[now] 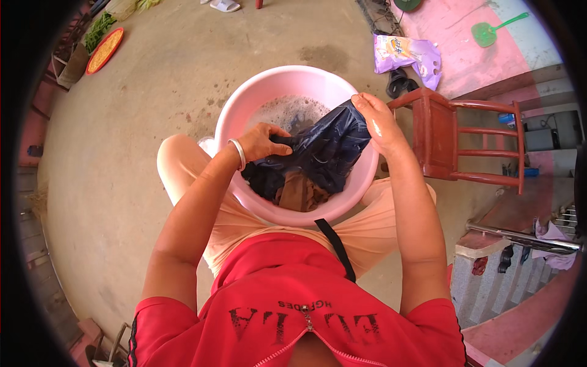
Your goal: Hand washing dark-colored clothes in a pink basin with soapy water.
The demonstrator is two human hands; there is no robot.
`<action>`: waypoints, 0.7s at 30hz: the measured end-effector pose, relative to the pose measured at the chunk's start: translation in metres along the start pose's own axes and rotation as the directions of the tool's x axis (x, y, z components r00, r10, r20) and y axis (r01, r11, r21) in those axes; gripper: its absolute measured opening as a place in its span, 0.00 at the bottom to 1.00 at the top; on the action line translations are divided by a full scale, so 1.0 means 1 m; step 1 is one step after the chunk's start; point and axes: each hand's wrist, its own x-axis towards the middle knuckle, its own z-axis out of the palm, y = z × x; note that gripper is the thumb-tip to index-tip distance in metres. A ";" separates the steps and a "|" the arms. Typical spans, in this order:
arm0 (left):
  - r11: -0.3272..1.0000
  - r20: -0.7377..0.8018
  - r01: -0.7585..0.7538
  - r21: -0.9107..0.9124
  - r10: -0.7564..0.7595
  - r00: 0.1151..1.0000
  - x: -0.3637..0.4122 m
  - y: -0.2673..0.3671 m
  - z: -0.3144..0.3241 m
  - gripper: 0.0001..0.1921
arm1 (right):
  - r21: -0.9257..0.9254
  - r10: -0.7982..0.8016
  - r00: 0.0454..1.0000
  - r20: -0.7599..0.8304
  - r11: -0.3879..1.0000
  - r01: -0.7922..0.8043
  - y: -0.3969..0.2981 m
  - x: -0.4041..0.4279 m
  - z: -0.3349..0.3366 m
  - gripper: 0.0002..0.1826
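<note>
A round pink plastic basin stands on the floor between my knees, with sudsy water in its far part. My left hand, with a silver bangle at the wrist, pinches a dark fold of wet cloth over the middle of the basin. At the basin's right side my right hand grips the upper edge of a dark blue wet garment, which is stretched up out of the basin. White foam clings to that hand. Below the garment, a brown cloth and black cloth lie in the basin's near part.
A red wooden chair is close by on the right. Beyond it are a purple plastic bag and dark shoes. A red tray of yellow grains is at the far left. Steps with a metal rail lie at lower right.
</note>
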 end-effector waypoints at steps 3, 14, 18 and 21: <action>0.926 -0.246 0.115 0.360 -0.024 0.969 -0.011 0.039 -0.008 0.20 | -0.244 0.010 0.995 0.102 0.970 0.015 -0.027 -0.009 -0.016 0.14; 0.663 -0.230 -0.598 -0.450 0.561 0.795 -0.080 0.126 -0.051 0.17 | -0.389 -0.079 0.927 0.367 0.892 0.230 -0.175 -0.077 -0.011 0.21; 0.511 -0.157 -0.510 -0.692 0.583 0.797 -0.054 0.117 -0.040 0.13 | -0.761 0.143 0.962 0.234 0.643 0.090 -0.098 -0.054 -0.015 0.28; 0.446 -0.032 -0.204 -0.871 0.362 0.932 0.016 0.033 0.004 0.09 | -0.500 0.230 0.972 -0.040 0.838 -0.219 0.077 -0.037 -0.063 0.21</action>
